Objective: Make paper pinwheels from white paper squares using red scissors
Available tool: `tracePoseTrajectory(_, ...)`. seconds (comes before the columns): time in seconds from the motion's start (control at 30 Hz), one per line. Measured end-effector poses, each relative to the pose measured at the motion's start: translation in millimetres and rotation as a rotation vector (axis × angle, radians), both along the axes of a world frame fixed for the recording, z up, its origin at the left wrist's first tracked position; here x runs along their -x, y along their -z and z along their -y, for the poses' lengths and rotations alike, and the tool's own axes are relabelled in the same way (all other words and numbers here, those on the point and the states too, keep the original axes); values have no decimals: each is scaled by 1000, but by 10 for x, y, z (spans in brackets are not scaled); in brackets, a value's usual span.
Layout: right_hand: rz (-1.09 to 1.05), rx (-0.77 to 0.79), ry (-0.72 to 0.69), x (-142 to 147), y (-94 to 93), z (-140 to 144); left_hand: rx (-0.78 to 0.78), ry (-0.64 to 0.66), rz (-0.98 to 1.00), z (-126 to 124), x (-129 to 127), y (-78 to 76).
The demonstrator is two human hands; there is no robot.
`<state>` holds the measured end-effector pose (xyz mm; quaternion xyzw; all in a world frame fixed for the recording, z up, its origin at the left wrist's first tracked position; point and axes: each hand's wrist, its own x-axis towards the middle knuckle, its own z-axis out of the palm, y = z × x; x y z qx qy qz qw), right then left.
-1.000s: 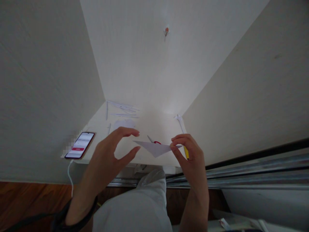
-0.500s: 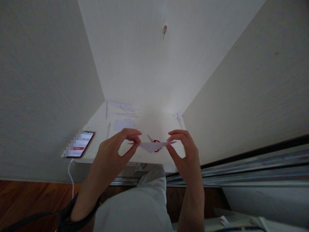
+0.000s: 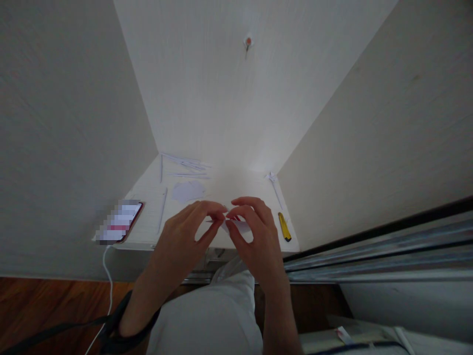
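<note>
Both hands meet over the front of a small white table [image 3: 229, 190]. My left hand [image 3: 188, 236] and my right hand [image 3: 253, 236] pinch a small white piece of paper [image 3: 236, 226] between thumb and fingers, fingertips almost touching. Only a small part of the paper shows between the fingers; the rest is hidden by them.
A phone [image 3: 120, 222] with a lit screen lies on the table's left edge, a white cable [image 3: 107, 276] hanging from it. A yellow utility knife [image 3: 284, 227] lies at the right. Paper strips [image 3: 185, 162] and a white scrap [image 3: 186, 191] lie further back. Walls close in on three sides.
My hands have come together, bringing the ends of the paper triangle toward each other. The scissors seen behind the paper earlier are now hidden by my hands.
</note>
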<state>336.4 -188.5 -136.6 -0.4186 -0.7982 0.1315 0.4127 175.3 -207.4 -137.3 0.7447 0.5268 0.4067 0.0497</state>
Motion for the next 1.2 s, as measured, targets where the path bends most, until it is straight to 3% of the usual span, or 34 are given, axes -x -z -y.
tracePoseTrajectory(0.27, -77, 69, -17, 28, -22, 12, -75, 5, 11, 41, 28, -6)
tracePoseTrajectory(0.7, -131, 11, 219, -559, 225, -258, -20, -316, 90, 58, 309, 23)
tracePoseTrajectory(0.9, -210, 130, -65, -310, 124, -96, 14, -229, 109, 35, 235, 20)
tracePoseTrajectory(1.2, -170, 133, -6, -196, 54, -35, 77, -159, 99, -14, 211, 40)
